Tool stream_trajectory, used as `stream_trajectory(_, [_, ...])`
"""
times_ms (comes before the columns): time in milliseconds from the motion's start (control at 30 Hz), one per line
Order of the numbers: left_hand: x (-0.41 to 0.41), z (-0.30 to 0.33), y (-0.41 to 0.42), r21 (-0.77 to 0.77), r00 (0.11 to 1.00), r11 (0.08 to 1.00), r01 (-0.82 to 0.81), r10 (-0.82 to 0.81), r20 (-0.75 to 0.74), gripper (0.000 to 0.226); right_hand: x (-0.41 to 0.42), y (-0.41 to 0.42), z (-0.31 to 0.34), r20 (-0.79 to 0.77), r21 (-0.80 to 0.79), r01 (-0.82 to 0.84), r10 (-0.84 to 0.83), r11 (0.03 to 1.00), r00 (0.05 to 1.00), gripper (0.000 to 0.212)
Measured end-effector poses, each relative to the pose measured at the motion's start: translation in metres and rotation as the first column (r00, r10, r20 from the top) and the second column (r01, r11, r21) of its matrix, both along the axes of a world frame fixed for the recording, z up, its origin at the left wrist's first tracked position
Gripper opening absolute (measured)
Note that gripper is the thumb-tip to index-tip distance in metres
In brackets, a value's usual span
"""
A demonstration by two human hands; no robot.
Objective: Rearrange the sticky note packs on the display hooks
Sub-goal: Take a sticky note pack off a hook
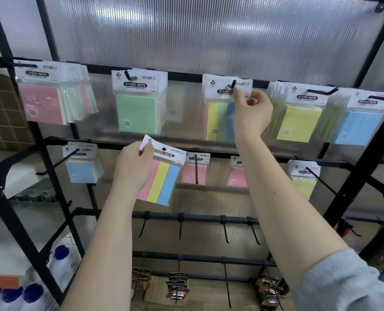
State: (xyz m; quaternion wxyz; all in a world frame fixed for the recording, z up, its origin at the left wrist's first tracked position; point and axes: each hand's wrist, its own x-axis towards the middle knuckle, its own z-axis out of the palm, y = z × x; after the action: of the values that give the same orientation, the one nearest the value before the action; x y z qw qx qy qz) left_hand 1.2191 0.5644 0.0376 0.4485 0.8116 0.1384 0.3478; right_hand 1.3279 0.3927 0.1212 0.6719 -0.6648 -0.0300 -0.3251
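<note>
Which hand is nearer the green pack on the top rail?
Left. The left hand is just below the green pack, holding a striped pack; the right hand is further off to its right, pinching another pack's header.

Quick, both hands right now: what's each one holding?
Left hand: grips a loose striped pack by its header card, off any hook.
Right hand: pinches the header of the hanging striped pack on its hook.
</note>
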Motion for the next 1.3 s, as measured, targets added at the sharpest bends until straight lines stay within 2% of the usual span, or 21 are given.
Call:
stream_trajectory(67, [-0.001, -0.001, -0.001, -0.006, 1.000, 1.000, 0.010, -0.010, 0.022, 0.044, 0.001, 0.000, 0.000, -0.010, -0.011, 0.022, -0.022, 1.000, 1.000, 0.022])
stream_trajectory(267, [-0.004, 0.000, -0.008, -0.052, 0.997, 0.996, 0.070, -0.069, 0.028, 0.038, -0.005, -0.011, -0.003, -0.019, 0.034, 0.042, -0.042, 0.999, 0.999, 0.024])
stream_trajectory(400, [-0.007, 0.001, -0.014, -0.055, 0.992, 0.992, 0.115, -0.112, 0.051, 0.037, -0.013, -0.032, -0.014, -0.019, -0.001, 0.058, -0.058, 0.998, 0.998, 0.011])
stream_trajectory(500, [-0.008, 0.004, -0.018, -0.059, 0.987, 0.988, 0.143, -0.138, 0.087, 0.043, -0.019, -0.053, -0.030, -0.062, -0.242, 0.000, -0.015, 0.970, 0.998, 0.009])
stream_trajectory(600, [-0.008, 0.009, -0.027, -0.086, 0.978, 0.980, 0.177, -0.165, 0.126, 0.041, -0.023, -0.073, -0.053, -0.156, -0.512, -0.065, -0.018, 0.856, 0.988, 0.020])
stream_trajectory(767, [-0.007, 0.027, -0.050, -0.066, 0.942, 0.955, 0.289, -0.272, 0.197, 0.022, -0.032, -0.094, -0.092, -0.342, -0.689, -0.162, -0.120, 0.707, 0.932, 0.023])
stream_trajectory(867, [-0.001, 0.045, -0.067, -0.082, 0.907, 0.930, 0.358, -0.326, 0.266, 0.018, -0.037, -0.103, -0.112, -0.392, -0.670, -0.214, -0.094, 0.711, 0.915, 0.029])
stream_trajectory(933, [0.003, 0.059, -0.077, -0.095, 0.886, 0.923, 0.373, -0.324, 0.333, 0.015, -0.042, -0.109, -0.122, -0.387, -0.669, -0.217, -0.083, 0.711, 0.918, 0.041])
stream_trajectory(1067, [0.012, 0.087, -0.092, -0.068, 0.859, 0.929, 0.364, -0.306, 0.410, 0.014, -0.049, -0.114, -0.132, -0.417, -0.622, -0.234, -0.064, 0.747, 0.906, 0.026])
stream_trajectory(1167, [0.025, 0.097, -0.098, -0.060, 0.855, 0.933, 0.355, -0.298, 0.425, 0.017, -0.052, -0.113, -0.134, -0.411, -0.622, -0.241, -0.049, 0.745, 0.910, 0.029])
stream_trajectory(1300, [0.044, 0.100, -0.102, -0.103, 0.879, 0.949, 0.297, -0.230, 0.418, 0.035, -0.053, -0.111, -0.134, -0.403, -0.627, -0.237, -0.047, 0.742, 0.914, 0.030])
